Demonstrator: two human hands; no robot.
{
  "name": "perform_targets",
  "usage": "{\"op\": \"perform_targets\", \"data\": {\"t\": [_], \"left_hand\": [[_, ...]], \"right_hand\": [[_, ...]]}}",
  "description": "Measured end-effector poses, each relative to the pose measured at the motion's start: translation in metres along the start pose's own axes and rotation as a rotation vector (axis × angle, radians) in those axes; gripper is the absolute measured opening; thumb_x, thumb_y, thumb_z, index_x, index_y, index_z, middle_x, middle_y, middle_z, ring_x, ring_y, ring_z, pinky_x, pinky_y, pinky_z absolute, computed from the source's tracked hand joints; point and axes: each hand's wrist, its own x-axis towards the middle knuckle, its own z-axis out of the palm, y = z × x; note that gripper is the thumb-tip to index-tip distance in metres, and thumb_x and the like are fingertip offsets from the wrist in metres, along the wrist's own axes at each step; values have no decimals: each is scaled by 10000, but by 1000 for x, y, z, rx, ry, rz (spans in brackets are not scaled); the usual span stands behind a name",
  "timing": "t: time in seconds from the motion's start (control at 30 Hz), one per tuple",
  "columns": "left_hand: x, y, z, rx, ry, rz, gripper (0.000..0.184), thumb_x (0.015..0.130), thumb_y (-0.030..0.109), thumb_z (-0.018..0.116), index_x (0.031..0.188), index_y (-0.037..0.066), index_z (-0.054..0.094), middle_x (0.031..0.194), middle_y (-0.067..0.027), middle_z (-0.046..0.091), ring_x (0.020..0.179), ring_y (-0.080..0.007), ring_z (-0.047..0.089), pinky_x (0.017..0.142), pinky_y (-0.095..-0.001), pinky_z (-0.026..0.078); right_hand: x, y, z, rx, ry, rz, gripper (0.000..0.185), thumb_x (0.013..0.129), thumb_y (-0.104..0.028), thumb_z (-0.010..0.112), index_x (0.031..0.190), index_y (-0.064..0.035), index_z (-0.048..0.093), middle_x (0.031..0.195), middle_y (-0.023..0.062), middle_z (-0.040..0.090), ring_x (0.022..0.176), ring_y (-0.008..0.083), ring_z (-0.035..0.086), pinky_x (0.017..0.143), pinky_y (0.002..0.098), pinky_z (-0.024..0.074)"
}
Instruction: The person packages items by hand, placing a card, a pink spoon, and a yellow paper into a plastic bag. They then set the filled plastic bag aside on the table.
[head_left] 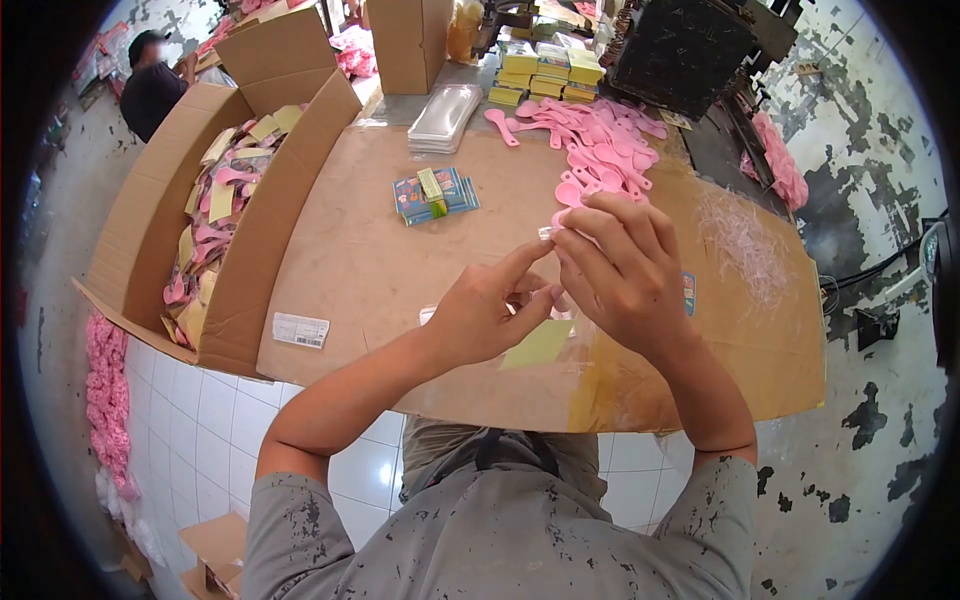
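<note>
My right hand is closed in a pinch, with a small glinting piece of clear plastic at its fingertips. The index finger of my left hand reaches up close to that piece. The other fingers of my left hand curl toward the thumb; what they hold, if anything, is hidden. Below both hands a pale yellow card lies on the cardboard-covered table. Just beyond my right fingertips spreads a heap of pink spoons. Left of it lies a banded bundle of blue printed cards.
A big open carton of packed pink spoons and cards stands at the left. Clear plastic trays and yellow card stacks sit at the back, beside a dark machine. Clear strands lie right. A person is far left.
</note>
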Motion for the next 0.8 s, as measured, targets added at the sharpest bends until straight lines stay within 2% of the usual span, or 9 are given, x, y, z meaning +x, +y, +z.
{"op": "perform_targets", "data": {"t": [0.13, 0.23, 0.33, 0.43, 0.5, 0.6, 0.7, 0.8], "left_hand": [[-1, 0, -1, 185, -50, 23, 556, 962, 131, 699, 1454, -19, 491, 836, -124, 773, 627, -240, 739, 611, -334, 590], [-1, 6, -1, 266, -128, 34, 553, 969, 115, 683, 1477, 20, 490, 840, -117, 778, 654, -222, 745, 621, -333, 594], [0, 8, -4, 178, -206, 0, 572, 980, 91, 672, 1518, 68, 478, 854, -115, 790, 707, -172, 762, 639, -312, 598], [2, 2, -4, 0, -195, -74, 564, 993, 102, 655, 1530, 105, 481, 833, -95, 789, 715, -153, 758, 628, -300, 586], [6, 4, -10, -48, -212, -146, 560, 999, 100, 643, 1535, 102, 477, 818, -88, 787, 725, -143, 756, 623, -294, 579], [4, 13, -4, -9, -218, -163, 557, 993, 119, 635, 1528, 104, 481, 751, -91, 755, 564, -218, 671, 604, -340, 536], [2, 13, -1, 3, -243, -139, 567, 989, 68, 646, 1527, 44, 471, 781, -117, 771, 681, -158, 746, 615, -292, 572], [-1, 7, 2, 43, -238, -93, 581, 982, 72, 663, 1523, 8, 461, 784, -127, 768, 659, -174, 742, 618, -299, 574]], "right_hand": [[4, 1, 0, -85, -60, -59, 267, 770, -187, 723, 989, -37, 685, 1078, 53, 642, 1134, 241, 619, 992, 393, 441], [9, 9, 0, 31, -208, -25, 191, 804, -130, 693, 973, -50, 651, 1019, 72, 620, 1076, 243, 607, 974, 402, 449], [2, 47, -4, 192, -22, 244, 135, 845, -70, 664, 972, -56, 623, 987, 93, 612, 1003, 264, 610, 942, 408, 471], [-19, 80, -38, 748, -219, 606, 142, 849, -25, 673, 985, -58, 648, 995, 109, 634, 965, 283, 630, 880, 400, 492], [-25, 63, -40, 661, -170, 484, 162, 831, -28, 716, 982, -59, 663, 990, 100, 643, 941, 278, 641, 832, 385, 494], [-25, 28, -36, 402, -85, 275, 189, 805, -39, 765, 974, -62, 684, 990, 82, 654, 934, 259, 652, 794, 372, 489], [-26, 8, -25, 212, -64, 136, 197, 795, -72, 790, 966, -64, 692, 990, 61, 655, 951, 233, 654, 790, 369, 483], [-28, 2, -11, 99, -28, 72, 206, 784, -99, 793, 961, -62, 694, 989, 49, 654, 966, 218, 652, 790, 373, 480]]}}
